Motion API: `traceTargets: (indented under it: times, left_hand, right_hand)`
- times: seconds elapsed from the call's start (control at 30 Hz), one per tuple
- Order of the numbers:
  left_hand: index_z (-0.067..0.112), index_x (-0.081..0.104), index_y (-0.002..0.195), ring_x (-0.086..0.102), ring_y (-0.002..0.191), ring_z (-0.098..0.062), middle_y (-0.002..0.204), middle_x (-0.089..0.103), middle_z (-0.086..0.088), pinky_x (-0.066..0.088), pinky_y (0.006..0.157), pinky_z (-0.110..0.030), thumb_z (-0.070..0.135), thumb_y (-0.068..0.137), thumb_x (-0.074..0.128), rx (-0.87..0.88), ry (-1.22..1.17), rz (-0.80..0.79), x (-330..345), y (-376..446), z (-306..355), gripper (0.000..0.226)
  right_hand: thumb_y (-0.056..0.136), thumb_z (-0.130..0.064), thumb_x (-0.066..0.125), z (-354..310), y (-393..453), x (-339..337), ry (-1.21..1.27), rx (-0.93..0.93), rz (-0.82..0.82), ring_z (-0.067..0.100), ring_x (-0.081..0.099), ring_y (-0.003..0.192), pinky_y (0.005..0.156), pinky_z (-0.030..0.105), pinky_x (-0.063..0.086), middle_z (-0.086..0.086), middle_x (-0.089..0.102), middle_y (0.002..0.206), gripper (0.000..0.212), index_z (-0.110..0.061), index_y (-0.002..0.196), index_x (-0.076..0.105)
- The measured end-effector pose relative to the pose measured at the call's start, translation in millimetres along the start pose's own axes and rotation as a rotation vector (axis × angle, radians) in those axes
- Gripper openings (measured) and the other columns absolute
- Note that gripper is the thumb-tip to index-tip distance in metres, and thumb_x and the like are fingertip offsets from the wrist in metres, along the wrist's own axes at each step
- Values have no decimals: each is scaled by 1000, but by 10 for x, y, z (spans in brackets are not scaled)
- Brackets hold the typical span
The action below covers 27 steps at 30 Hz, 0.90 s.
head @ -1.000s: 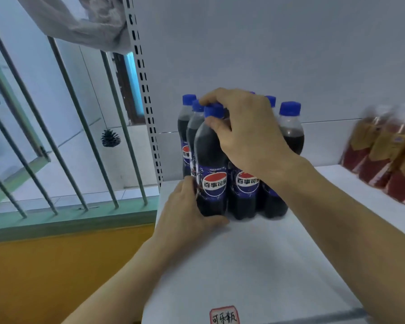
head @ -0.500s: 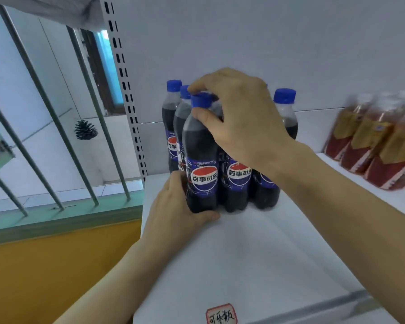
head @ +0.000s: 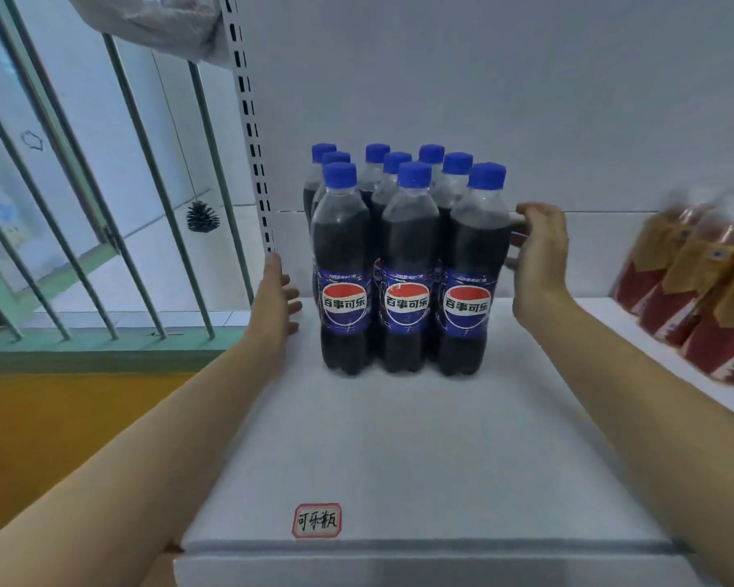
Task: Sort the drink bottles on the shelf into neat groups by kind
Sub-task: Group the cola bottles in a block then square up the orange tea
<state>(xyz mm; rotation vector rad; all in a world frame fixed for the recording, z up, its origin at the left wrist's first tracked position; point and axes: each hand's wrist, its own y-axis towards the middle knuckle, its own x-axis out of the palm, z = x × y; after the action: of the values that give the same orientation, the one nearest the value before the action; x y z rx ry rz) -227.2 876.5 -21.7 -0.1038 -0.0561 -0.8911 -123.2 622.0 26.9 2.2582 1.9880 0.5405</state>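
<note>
Both hands, left and right, flank glossy blue-capped cola bottles, fingers relaxed, gripping nothing.

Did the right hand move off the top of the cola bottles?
Yes. The right hand has come down off the blue caps and now sits beside the cola bottles, at their right side.

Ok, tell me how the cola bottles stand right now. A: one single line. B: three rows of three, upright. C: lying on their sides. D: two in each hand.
B: nine blue caps show the cola bottles upright in a three-by-three block on the shelf.
</note>
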Motion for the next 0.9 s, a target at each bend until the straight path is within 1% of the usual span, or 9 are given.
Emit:
traceTargets:
  times: [0.07, 0.1, 0.17, 0.23, 0.33, 0.4, 0.6, 0.73, 0.9]
  left_hand:
    - [14, 47, 148, 54, 131, -25, 144, 56, -6, 36, 117, -51, 69, 100, 29, -13, -128, -58, 157, 66, -20, 75]
    - [17, 50, 147, 56, 132, -27, 145, 58, -8, 39, 115, -51, 72, 98, 31, -7, -186, -112, 217, 79, -88, 76]
    - [25, 68, 132, 70, 114, -28, 128, 71, -9, 56, 97, -47, 80, 90, 37, 6, -212, -184, 286, 68, -209, 75]
    - [33, 80, 107, 76, 100, -24, 112, 77, -6, 60, 83, -41, 90, 79, 41, 17, -173, -234, 299, 119, -255, 74]
    - [36, 80, 106, 74, 105, -25, 115, 77, -5, 55, 95, -46, 92, 76, 47, 25, -183, -252, 265, 183, -255, 71]
    - [35, 80, 106, 74, 106, -26, 115, 77, -5, 56, 92, -45, 87, 79, 50, 41, -185, -246, 251, 206, -249, 66]
    - [29, 79, 110, 74, 106, -24, 118, 76, -6, 59, 83, -40, 82, 83, 50, 39, -195, -246, 232, 204, -286, 66]
    - [24, 73, 100, 77, 82, -14, 98, 80, -3, 59, 67, -30, 65, 98, 45, 44, -190, -203, 273, 168, -284, 49]
    - [23, 67, 100, 74, 74, -11, 81, 78, 5, 57, 66, -28, 53, 104, 40, 76, -157, -211, 299, 141, -263, 40]
  right_hand:
    - [99, -41, 45, 257, 4, -37, 104, 190, -179, 27, 60, 122, 99, 42, 50, 5, 66, 126, 41, -13, 126, 61]
    - [102, -44, 44, 369, -24, -80, 156, 258, -276, 28, 61, 125, 102, 45, 49, 6, 68, 130, 45, -14, 129, 64]
    - [102, -57, 41, 490, -118, -149, 190, 360, -450, 25, 66, 121, 98, 43, 52, 4, 71, 129, 51, -25, 121, 75]
    - [98, -70, 37, 529, -171, -141, 206, 412, -545, 20, 70, 114, 91, 39, 55, 1, 73, 124, 59, -32, 111, 80]
    - [102, -67, 30, 528, -239, -39, 198, 398, -506, 11, 76, 89, 70, 26, 60, -3, 80, 100, 63, -36, 87, 84]
    - [102, -65, 30, 553, -229, 11, 230, 416, -470, 10, 76, 77, 61, 23, 58, -4, 80, 89, 66, -35, 76, 83]
    - [102, -64, 34, 693, -126, 51, 351, 464, -466, 15, 77, 78, 62, 27, 59, 1, 80, 91, 66, -29, 78, 84]
    - [100, -64, 38, 770, -80, 51, 366, 495, -436, 14, 76, 71, 59, 25, 58, -1, 79, 83, 64, -29, 72, 83]
    - [101, -62, 39, 800, -62, 51, 363, 510, -441, 15, 75, 72, 60, 26, 58, 0, 79, 84, 63, -26, 75, 83]
